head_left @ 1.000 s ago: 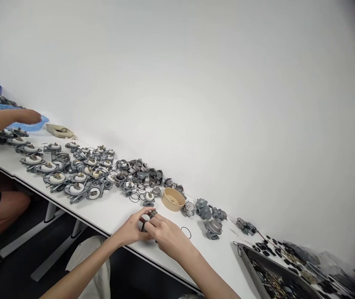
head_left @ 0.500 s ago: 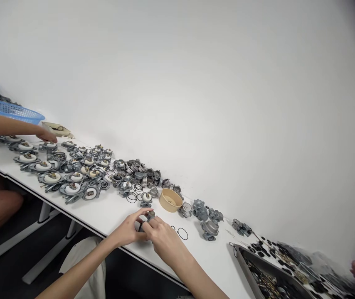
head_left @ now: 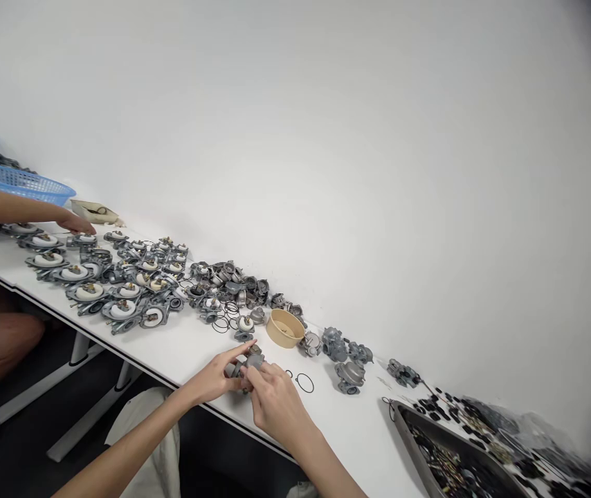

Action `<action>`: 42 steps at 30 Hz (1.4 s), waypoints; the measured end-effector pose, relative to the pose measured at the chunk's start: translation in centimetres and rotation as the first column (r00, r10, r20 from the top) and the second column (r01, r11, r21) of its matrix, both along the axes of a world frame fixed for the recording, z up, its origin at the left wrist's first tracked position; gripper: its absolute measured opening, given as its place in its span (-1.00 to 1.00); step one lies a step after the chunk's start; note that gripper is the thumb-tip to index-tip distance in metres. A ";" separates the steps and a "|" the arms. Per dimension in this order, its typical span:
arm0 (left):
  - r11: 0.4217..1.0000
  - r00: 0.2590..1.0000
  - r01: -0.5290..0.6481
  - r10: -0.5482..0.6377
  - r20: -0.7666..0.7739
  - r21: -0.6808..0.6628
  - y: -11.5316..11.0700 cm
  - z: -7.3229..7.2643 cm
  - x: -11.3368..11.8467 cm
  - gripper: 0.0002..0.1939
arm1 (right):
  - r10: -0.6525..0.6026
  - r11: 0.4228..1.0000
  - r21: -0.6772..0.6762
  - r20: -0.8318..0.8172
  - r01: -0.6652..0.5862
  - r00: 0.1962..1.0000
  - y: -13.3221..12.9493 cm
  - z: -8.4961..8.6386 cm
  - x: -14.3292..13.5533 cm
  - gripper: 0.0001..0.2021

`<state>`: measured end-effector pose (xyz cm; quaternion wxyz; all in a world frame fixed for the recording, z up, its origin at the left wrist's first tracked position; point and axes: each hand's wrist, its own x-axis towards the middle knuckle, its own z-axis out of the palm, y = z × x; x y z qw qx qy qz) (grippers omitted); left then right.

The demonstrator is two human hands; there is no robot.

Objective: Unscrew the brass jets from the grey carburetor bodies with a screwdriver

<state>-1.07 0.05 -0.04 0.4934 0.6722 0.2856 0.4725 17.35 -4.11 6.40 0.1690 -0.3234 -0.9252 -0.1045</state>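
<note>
Near the table's front edge, a grey metal carburetor (head_left: 255, 357) is held between my two hands. My left hand (head_left: 214, 377) is closed round its left side, thumb and forefinger apart across the body. The fingers of my right hand (head_left: 279, 402) are pinched against its lower right side; what lies under those fingertips is hidden. Just behind my hands stands a carburetor with a white float (head_left: 245, 324). A thin black O-ring (head_left: 304, 382) lies flat to the right of my right hand, with a smaller ring beside it.
Rows of carburetors with white floats (head_left: 88, 291) fill the left. A co-worker's hand (head_left: 76, 223) touches one there. A tan bowl (head_left: 273, 335) stands behind my hands. To the right are closed carburetors (head_left: 350, 374) and a metal tray (head_left: 404, 429) of small parts. A blue basket (head_left: 41, 188) is far left.
The carburetor has come into fuller view between my hands. My right fingers have shifted down its side, and my left hand keeps its hold. The co-worker's hand has hardly moved.
</note>
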 end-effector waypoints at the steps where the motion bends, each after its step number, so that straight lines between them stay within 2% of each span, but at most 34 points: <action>1: 1.000 1.000 0.018 -0.018 0.005 -0.022 0.1 -0.1 0.0 -0.14 | 0.030 0.999 -0.027 -0.056 -0.031 0.998 -0.1 -0.1 0.3 -0.70; 4: 0.995 0.998 0.053 -0.055 -0.019 -0.090 0.3 -0.4 -0.1 -0.17 | 0.068 0.996 -0.031 -0.313 -0.082 0.947 0.2 -0.2 1.7 -0.74; 7: 0.992 0.995 0.075 -0.082 -0.061 -0.099 0.6 -0.7 -0.2 -0.22 | -0.037 0.999 -0.053 -0.511 0.011 0.859 1.3 -0.2 3.6 -0.80; 9: 0.994 0.994 0.074 -0.080 -0.073 -0.079 0.8 -0.7 -0.3 -0.26 | -0.079 0.984 -0.178 -0.530 -0.020 0.844 2.1 -0.5 4.6 -0.70; 12: 0.997 0.996 0.075 -0.076 -0.040 -0.037 1.0 -0.7 -0.3 -0.35 | -0.081 0.913 -0.373 -0.567 -0.168 0.820 3.1 -1.8 5.2 -0.59; 14: 0.996 0.997 0.082 -0.082 0.000 -0.024 0.9 -0.5 -0.3 -0.38 | -0.115 0.876 -0.431 -0.622 -0.216 0.775 3.5 -3.0 5.1 -0.59; 16: 0.997 0.997 0.077 -0.076 0.020 -0.019 0.5 -0.1 -0.2 -0.40 | -0.158 0.866 -0.451 -0.657 -0.216 0.737 3.7 -4.0 4.9 -0.60; 21: 0.999 0.998 -0.018 0.021 -0.052 0.048 -0.7 0.6 0.5 -0.29 | -0.182 0.913 -0.386 -0.680 -0.136 0.710 3.2 -5.3 4.6 -0.58; 24: 0.993 0.991 -0.086 0.093 -0.095 0.077 -0.8 0.3 0.9 -0.29 | -0.147 0.950 -0.296 -0.712 -0.103 0.687 2.8 -5.9 4.8 -0.69; 27: 0.992 0.985 -0.098 0.108 -0.134 0.077 -0.7 -0.1 1.0 -0.30 | -0.095 0.981 -0.189 -0.683 -0.050 0.724 2.7 -6.2 5.0 -0.82; 31: 0.980 0.948 -0.180 0.197 -0.251 0.089 -0.6 -0.3 1.1 -0.20 | -0.059 0.994 -0.111 -0.675 -0.022 0.736 2.5 -6.4 4.8 -0.82; 33: 0.964 0.913 -0.240 0.263 -0.313 0.111 -0.7 -0.3 1.3 -0.21 | -0.063 0.994 -0.109 -0.693 -0.019 0.718 2.2 -6.5 4.4 -0.81; 35: 0.955 0.895 -0.267 0.296 -0.333 0.132 -0.7 -0.3 1.6 -0.29 | -0.084 0.992 -0.123 -0.717 -0.007 0.692 1.8 -6.6 3.9 -0.81; 38: 0.959 0.928 -0.248 0.275 -0.251 0.136 -0.4 -0.2 1.8 -0.39 | -0.130 0.985 -0.173 -0.755 -0.003 0.643 1.4 -6.9 3.2 -0.81; 42: 0.970 0.954 -0.213 0.233 -0.191 0.121 -0.2 -0.3 1.6 -0.39 | -0.188 0.968 -0.250 -0.787 -0.025 0.588 1.5 -7.1 2.8 -0.81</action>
